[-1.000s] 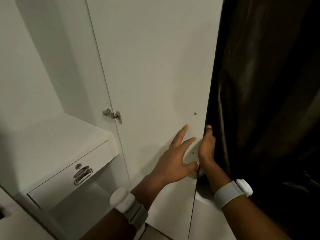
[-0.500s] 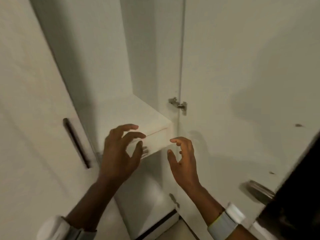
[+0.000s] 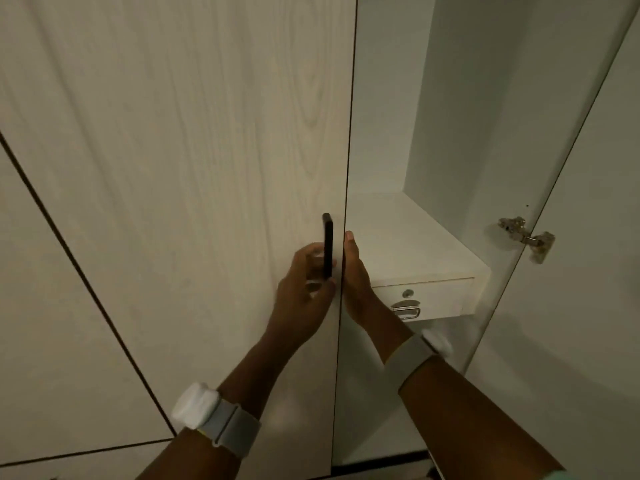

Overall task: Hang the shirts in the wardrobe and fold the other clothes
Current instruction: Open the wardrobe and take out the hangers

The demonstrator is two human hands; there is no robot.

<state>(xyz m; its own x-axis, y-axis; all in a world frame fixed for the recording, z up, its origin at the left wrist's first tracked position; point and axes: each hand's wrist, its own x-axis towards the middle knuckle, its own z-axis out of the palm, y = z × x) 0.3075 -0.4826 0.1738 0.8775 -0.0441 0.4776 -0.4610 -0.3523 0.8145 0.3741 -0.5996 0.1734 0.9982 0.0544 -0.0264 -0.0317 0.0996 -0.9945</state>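
A pale wood-grain wardrobe door (image 3: 207,168) fills the left and middle of the head view, closed beside the open compartment. My left hand (image 3: 304,289) curls its fingers round the door's black vertical handle (image 3: 327,247). My right hand (image 3: 355,275) lies along the door's right edge, fingers reaching behind it. The wardrobe interior (image 3: 433,116) to the right is white and bare. No shirts or other clothes are in view.
Inside the wardrobe a white drawer unit (image 3: 433,299) with a metal pull and keyhole sits at hand height. The right-hand door (image 3: 588,306) stands swung open, with a metal hinge (image 3: 526,237) on its inner side. Another closed door panel (image 3: 52,306) lies far left.
My view swung left from the dark curtain to the closed left door. Both hands left the right door, crossed in front of the drawer, and now hold the left door's handle and edge.
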